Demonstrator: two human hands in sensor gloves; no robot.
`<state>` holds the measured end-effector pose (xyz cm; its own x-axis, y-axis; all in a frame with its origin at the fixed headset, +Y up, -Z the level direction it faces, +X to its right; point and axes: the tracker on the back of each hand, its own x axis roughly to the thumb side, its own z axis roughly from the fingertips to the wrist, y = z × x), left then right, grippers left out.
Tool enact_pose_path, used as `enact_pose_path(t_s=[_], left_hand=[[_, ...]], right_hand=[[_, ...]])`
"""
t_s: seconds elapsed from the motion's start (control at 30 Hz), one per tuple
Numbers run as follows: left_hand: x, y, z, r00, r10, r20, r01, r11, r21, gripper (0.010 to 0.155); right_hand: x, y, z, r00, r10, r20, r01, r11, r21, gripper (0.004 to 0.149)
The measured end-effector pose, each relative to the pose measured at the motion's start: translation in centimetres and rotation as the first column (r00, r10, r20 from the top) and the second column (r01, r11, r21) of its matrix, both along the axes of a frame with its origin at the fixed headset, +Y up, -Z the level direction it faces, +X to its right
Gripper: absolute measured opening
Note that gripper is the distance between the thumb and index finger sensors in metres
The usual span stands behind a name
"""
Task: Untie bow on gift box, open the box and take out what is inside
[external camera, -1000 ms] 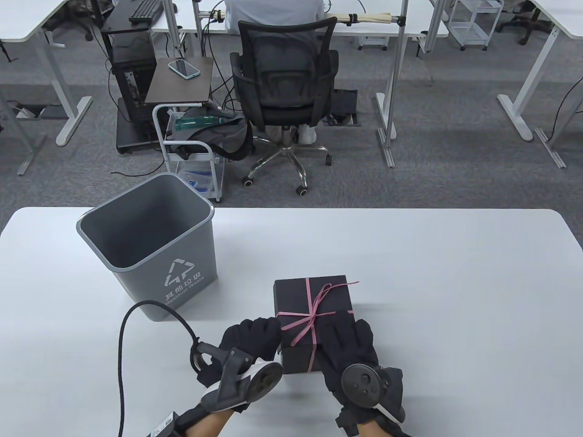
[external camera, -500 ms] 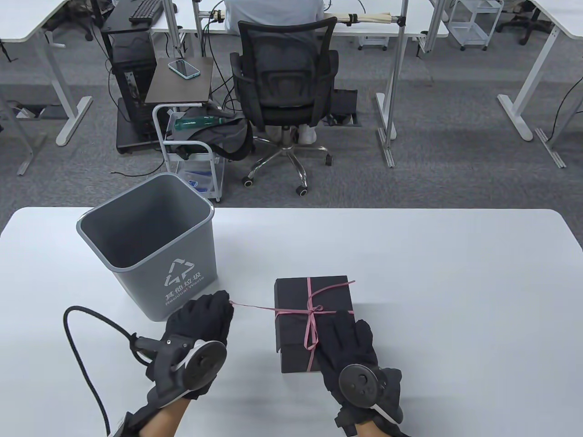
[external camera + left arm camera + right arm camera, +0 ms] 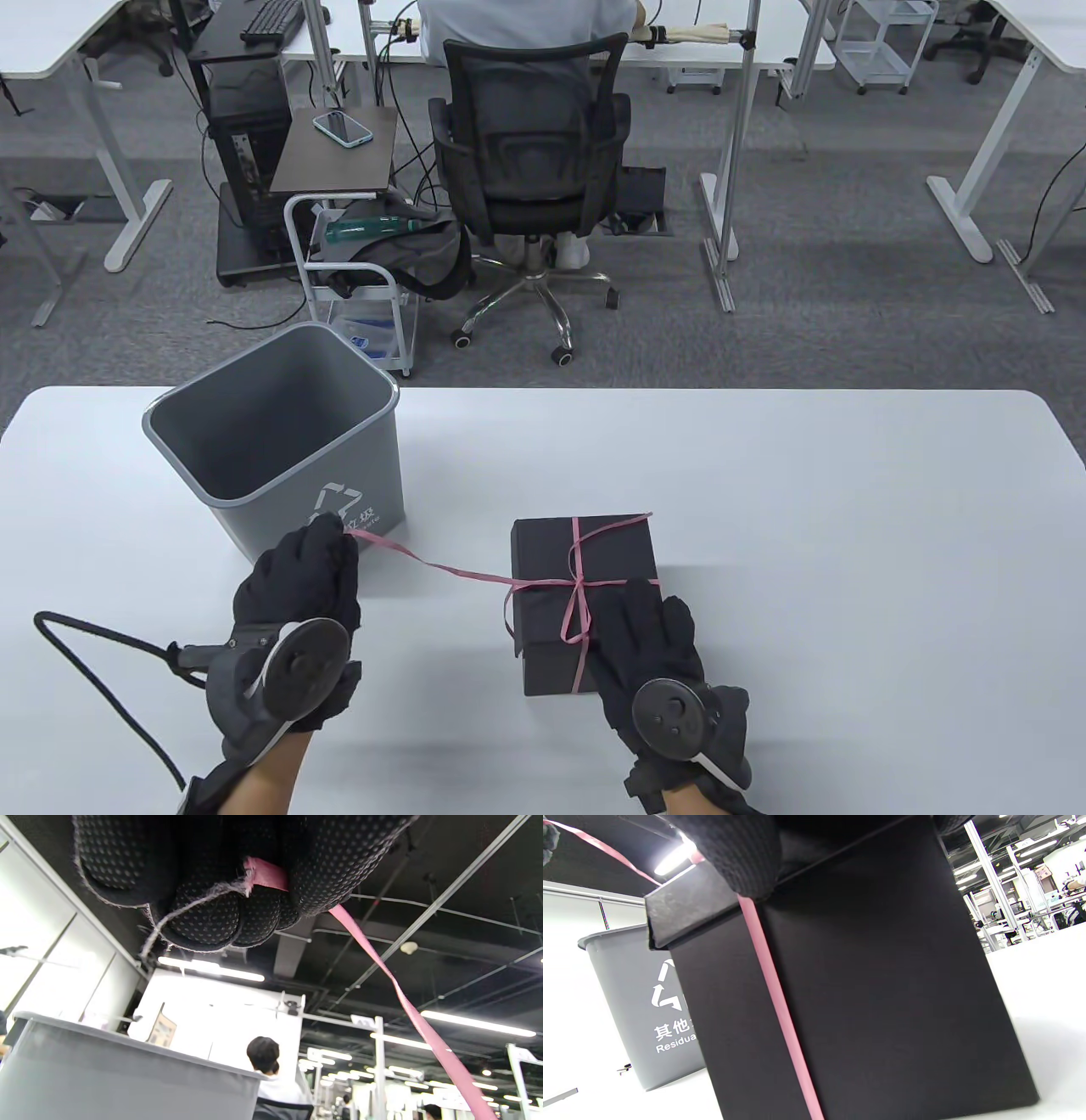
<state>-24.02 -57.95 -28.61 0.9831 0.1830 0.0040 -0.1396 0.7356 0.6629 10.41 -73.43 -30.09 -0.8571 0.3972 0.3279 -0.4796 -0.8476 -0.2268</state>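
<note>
A black gift box (image 3: 594,552) stands on the white table (image 3: 848,526), tied crosswise with a thin pink ribbon (image 3: 581,586). My left hand (image 3: 299,577) pinches one ribbon end between curled fingers, left of the box in front of the bin. That strand (image 3: 441,566) runs taut from the hand to the knot. In the left wrist view the ribbon (image 3: 407,1010) leaves the fingers (image 3: 220,912) and slants down to the right. My right hand (image 3: 646,637) lies flat on the near right part of the lid. The right wrist view shows the box (image 3: 874,984) close up, ribbon (image 3: 780,1014) down its side.
A grey waste bin (image 3: 276,450) stands on the table left of the box, just behind my left hand. A black cable (image 3: 102,671) trails from the left tracker. Beyond the table are an office chair (image 3: 530,170) with a seated person, and a small cart (image 3: 365,280).
My left hand has taken a ribbon end at the box and pulled it left toward the bin, drawing the strand out long. The bow has shrunk. The right hand has stayed on the lid.
</note>
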Motion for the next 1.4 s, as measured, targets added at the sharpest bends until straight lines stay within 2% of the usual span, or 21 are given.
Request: enact_pose_path(t_s=[0.07, 0.17, 0.3, 0.4, 0.43, 0.57, 0.6, 0.73, 0.8, 0.9, 1.03, 1.13, 1.2, 1.27, 1.37, 1.4], left_hand=[[0.7, -0.3, -0.2, 0.998, -0.024, 0.054, 0.029, 0.994, -0.103, 0.039], [2.3, -0.4, -0.7, 0.995, -0.053, 0.086, 0.075, 0.955, -0.287, 0.052], [4.7, 0.3, -2.1, 0.991, -0.05, 0.125, 0.095, 0.917, -0.387, 0.053], [7.0, 1.1, -3.5, 0.984, -0.026, 0.174, 0.112, 0.854, -0.508, 0.056], [8.1, 1.3, -4.1, 0.979, 0.005, 0.206, 0.116, 0.811, -0.573, 0.058], [11.5, 1.1, -5.5, 0.961, 0.012, 0.276, 0.196, 0.677, -0.71, 0.059], [12.4, 0.9, -5.8, 0.957, 0.008, 0.29, 0.211, 0.667, -0.715, 0.06], [14.8, -0.2, -7.1, 0.948, 0.083, 0.307, 0.142, 0.756, -0.64, 0.058], [16.2, -1.0, -8.1, 0.952, 0.064, 0.3, 0.146, 0.765, -0.627, 0.054], [18.2, -2.8, -9.4, 0.902, -0.048, 0.43, 0.323, 0.735, -0.596, 0.057], [19.1, -5.2, -10.7, 0.899, -0.095, 0.429, 0.356, 0.729, -0.585, 0.05], [18.9, -6.5, -11.6, 0.897, -0.067, 0.436, 0.371, 0.65, -0.663, 0.048], [18.5, -6.6, -11.7, 0.895, -0.015, 0.446, 0.332, 0.69, -0.643, 0.045], [18.5, -7.1, -11.5, 0.89, -0.042, 0.453, 0.341, 0.721, -0.603, 0.043], [18.6, -7.7, -10.8, 0.864, -0.139, 0.484, 0.376, 0.818, -0.436, 0.038], [18.6, -7.8, -10.8, 0.863, -0.161, 0.479, 0.39, 0.815, -0.429, 0.037]], right_hand=[[0.0, 0.0, 0.0, 1.0, -0.002, 0.0, 0.002, 1.0, 0.001, 0.069], [0.0, 0.0, 0.0, 1.0, -0.002, 0.0, 0.002, 1.0, 0.001, 0.069], [0.0, 0.1, 0.1, 1.0, 0.004, 0.001, -0.004, 1.0, 0.001, 0.069], [0.0, 0.1, 0.0, 1.0, 0.0, -0.001, 0.0, 1.0, -0.001, 0.069], [0.0, 0.1, 0.0, 1.0, -0.002, -0.002, 0.002, 1.0, -0.002, 0.069], [0.1, 0.1, 0.0, 1.0, -0.005, -0.006, 0.005, 1.0, -0.005, 0.069], [0.1, 0.1, 0.0, 1.0, -0.006, -0.007, 0.006, 1.0, -0.006, 0.069], [0.1, 0.2, 0.0, 1.0, -0.012, -0.011, 0.012, 1.0, -0.008, 0.069], [0.1, 0.2, 0.0, 1.0, -0.014, -0.012, 0.014, 1.0, -0.009, 0.068], [0.2, 0.2, 0.0, 1.0, -0.018, -0.015, 0.018, 1.0, -0.011, 0.068], [0.2, 0.2, 0.0, 1.0, -0.023, -0.018, 0.023, 1.0, -0.012, 0.068], [0.3, 0.2, 0.0, 0.999, -0.027, -0.02, 0.026, 1.0, -0.013, 0.068], [0.3, 0.2, 0.0, 0.999, -0.029, -0.02, 0.029, 0.999, -0.013, 0.067], [0.2, 0.2, 0.0, 0.999, -0.029, -0.022, 0.029, 0.999, -0.015, 0.067], [0.2, 0.2, 0.0, 0.999, -0.028, -0.022, 0.028, 1.0, -0.014, 0.067], [0.2, 0.2, 0.0, 0.999, -0.026, -0.019, 0.025, 1.0, -0.013, 0.068]])
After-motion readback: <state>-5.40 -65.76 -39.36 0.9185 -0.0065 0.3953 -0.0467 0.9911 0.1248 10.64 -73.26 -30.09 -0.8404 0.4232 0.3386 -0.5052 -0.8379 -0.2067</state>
